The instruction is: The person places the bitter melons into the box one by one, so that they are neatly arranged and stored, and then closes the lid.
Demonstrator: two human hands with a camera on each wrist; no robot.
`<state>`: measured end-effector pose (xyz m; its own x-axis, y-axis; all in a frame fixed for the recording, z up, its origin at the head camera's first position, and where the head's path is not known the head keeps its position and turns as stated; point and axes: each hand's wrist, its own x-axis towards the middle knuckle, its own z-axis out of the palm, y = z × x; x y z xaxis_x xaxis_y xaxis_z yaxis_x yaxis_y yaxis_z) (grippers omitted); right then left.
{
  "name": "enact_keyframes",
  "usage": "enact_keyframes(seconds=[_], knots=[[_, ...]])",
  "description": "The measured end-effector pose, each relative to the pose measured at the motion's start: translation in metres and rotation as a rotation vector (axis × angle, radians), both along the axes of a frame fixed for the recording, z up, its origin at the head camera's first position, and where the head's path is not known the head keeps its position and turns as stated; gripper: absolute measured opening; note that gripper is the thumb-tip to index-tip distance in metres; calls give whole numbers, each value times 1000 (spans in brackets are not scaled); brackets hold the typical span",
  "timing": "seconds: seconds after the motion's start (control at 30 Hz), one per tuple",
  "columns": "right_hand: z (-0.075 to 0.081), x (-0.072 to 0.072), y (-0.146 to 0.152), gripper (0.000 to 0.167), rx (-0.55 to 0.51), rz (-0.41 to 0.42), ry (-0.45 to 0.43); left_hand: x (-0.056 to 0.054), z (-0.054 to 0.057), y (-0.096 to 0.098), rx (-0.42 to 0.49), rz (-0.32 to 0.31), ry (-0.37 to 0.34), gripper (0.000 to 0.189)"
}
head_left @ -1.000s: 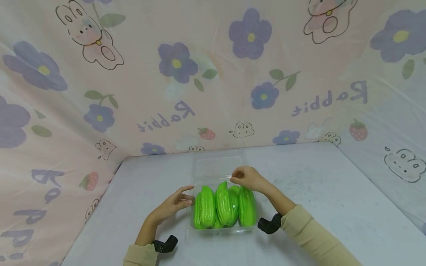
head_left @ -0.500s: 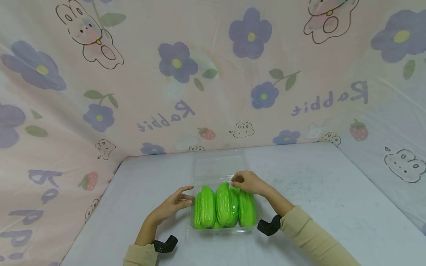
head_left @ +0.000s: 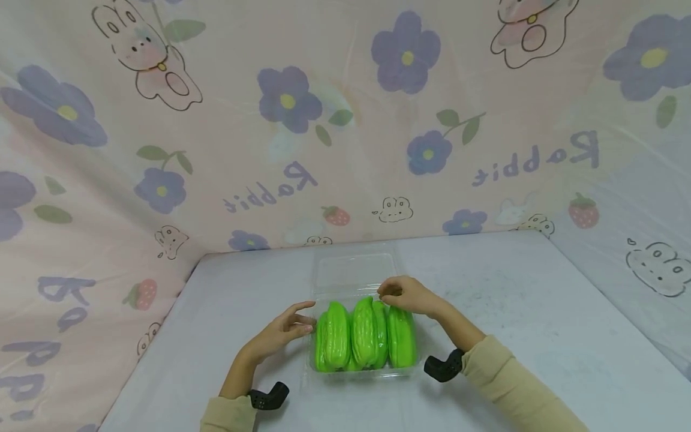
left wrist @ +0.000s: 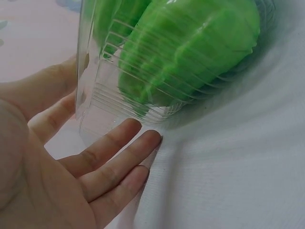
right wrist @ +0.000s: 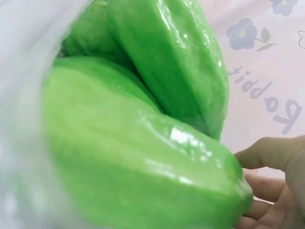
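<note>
A clear plastic clamshell box holds several glossy green, ridged gourds lying side by side. Beside the box's left wall, my left hand has its fingers loosely spread; the left wrist view puts its fingertips right by the ribbed plastic corner, with nothing in the palm. My right hand is at the far right end of the box, fingers bent close to the gourds' tips. In the right wrist view its thumb meets the end of the nearest gourd; that gourd hides the fingertips, so I cannot tell whether they pinch anything.
The box's hinged lid lies back, toward the rear of the white table. A patterned cloth with rabbits and flowers encloses the back and sides. A black wrist device sits on each forearm.
My right hand has come slightly down toward the gourds. The middle gourds have shifted a little right, and one has turned beside its neighbour. My left hand stays in place.
</note>
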<state>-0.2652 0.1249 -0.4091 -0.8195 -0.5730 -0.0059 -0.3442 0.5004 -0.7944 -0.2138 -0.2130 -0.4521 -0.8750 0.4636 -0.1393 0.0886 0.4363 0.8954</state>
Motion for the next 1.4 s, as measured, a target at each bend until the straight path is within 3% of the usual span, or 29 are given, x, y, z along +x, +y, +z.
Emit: enact_keyframes(seconds=[0.3, 0.5, 0.67, 0.83, 1.27, 1.4], knots=[[1, 17, 17, 28, -12, -40, 156, 2, 1, 0, 4, -8, 2, 62], [0, 34, 23, 33, -25, -94, 172, 2, 1, 0, 4, -13, 5, 63], [0, 46, 24, 49, 21, -78, 203, 2, 0, 1, 1, -6, 6, 62], [-1, 48, 27, 67, 109, -38, 222, 2, 0, 2, -4, 5, 5, 62], [-7, 43, 27, 43, 164, -28, 321, 1, -2, 4, 8, 11, 6, 62], [-12, 42, 28, 38, 108, -32, 326, 1, -2, 4, 14, 15, -3, 62]])
